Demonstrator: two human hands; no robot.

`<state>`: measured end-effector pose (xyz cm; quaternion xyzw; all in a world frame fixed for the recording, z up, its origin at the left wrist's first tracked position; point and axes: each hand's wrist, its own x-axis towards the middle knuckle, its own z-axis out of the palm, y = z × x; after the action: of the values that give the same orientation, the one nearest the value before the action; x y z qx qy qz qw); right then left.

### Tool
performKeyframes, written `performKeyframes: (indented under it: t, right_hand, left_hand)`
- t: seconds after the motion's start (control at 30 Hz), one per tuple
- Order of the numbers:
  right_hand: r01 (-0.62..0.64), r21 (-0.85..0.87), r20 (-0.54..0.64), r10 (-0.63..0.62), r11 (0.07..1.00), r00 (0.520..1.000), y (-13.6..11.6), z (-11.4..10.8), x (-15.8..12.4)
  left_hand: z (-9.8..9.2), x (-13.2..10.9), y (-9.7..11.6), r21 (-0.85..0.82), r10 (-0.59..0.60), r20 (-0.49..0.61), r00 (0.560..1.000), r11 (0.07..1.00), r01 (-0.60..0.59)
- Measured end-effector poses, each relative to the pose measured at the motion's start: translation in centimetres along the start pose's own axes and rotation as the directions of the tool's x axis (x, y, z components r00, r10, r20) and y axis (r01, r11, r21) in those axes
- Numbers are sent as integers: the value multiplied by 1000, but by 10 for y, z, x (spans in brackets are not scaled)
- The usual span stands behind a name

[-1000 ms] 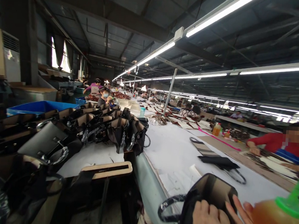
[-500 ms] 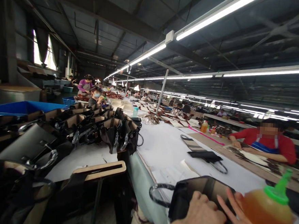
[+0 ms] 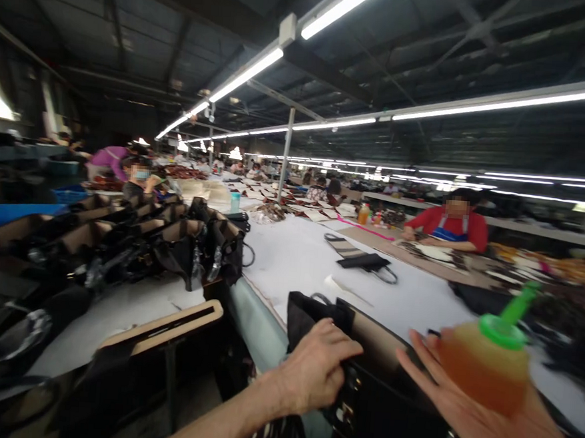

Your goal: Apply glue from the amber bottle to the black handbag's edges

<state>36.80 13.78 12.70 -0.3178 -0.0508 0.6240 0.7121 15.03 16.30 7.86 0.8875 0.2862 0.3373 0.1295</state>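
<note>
A black handbag [image 3: 390,399] with a beige lining stands at the near edge of the white table, its top facing up. My left hand [image 3: 315,367] grips the bag's upper edge at its left end, fingers curled over it. My right hand [image 3: 479,419] holds a squeeze bottle [image 3: 485,369] of amber liquid with a green nozzle cap. The index and middle fingers of that hand stretch out over the bag's right side, while the bottle rests against the palm. My right thumb is hidden behind the bottle.
Many black handbags [image 3: 171,237] crowd the left table. A narrow slotted wooden stand [image 3: 165,327] is nearby at left. Across the white table [image 3: 285,252] lie a flat black-and-beige bag piece [image 3: 355,253] and a paper scrap [image 3: 347,289]. A co-worker in red [image 3: 445,223] sits opposite.
My view has swung to the right. The handbag has turned so its black outer side with metal fittings shows, with my left hand on its edge. The bottle stays in my right hand.
</note>
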Motion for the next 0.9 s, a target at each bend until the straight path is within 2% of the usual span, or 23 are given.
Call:
performKeyframes:
  t: [0.1, 0.2, 0.27, 0.33, 0.47, 0.53, 0.63, 0.73, 0.8, 0.9]
  right_hand:
    - [-41, 18, 33, 40, 999, 999, -1, 15, -17]
    - [-48, 70, 43, 45, 996, 998, 0, 15, -20]
    - [-49, 106, 29, 46, 993, 998, 0, 11, -19]
    - [-51, 134, 22, 48, 990, 999, 0, 9, -19]
    - [-66, 168, 23, 63, 984, 998, 1, 9, -17]
    - [-72, 175, 13, 70, 982, 997, 2, 10, -16]
    - [-68, 167, 11, 67, 984, 998, 5, 12, -16]
    - [-64, 144, 2, 65, 987, 998, 6, 13, -16]
    - [-67, 129, 5, 67, 989, 998, 7, 13, -16]
    - [-65, 116, 40, 61, 991, 997, 7, 10, -15]
  left_hand:
    - [3, -4, 0, -143, -114, -129, 985, 985, 95]
    - [2, -4, -9, -240, -293, -240, 925, 942, 236]
    - [0, -2, -16, -220, -397, -279, 874, 913, 345]
    - [-5, 4, -22, -130, -465, -279, 840, 885, 447]
    - [-17, 21, -31, 112, -599, -201, 775, 772, 626]
    - [-21, 31, -34, 208, -654, -132, 745, 717, 666]
    - [-24, 47, -37, 270, -692, 26, 721, 700, 662]
    - [-22, 59, -38, 290, -718, 179, 672, 692, 662]
    - [-20, 64, -38, 321, -725, 226, 651, 686, 653]
    - [-18, 66, -40, 340, -705, 267, 657, 707, 620]
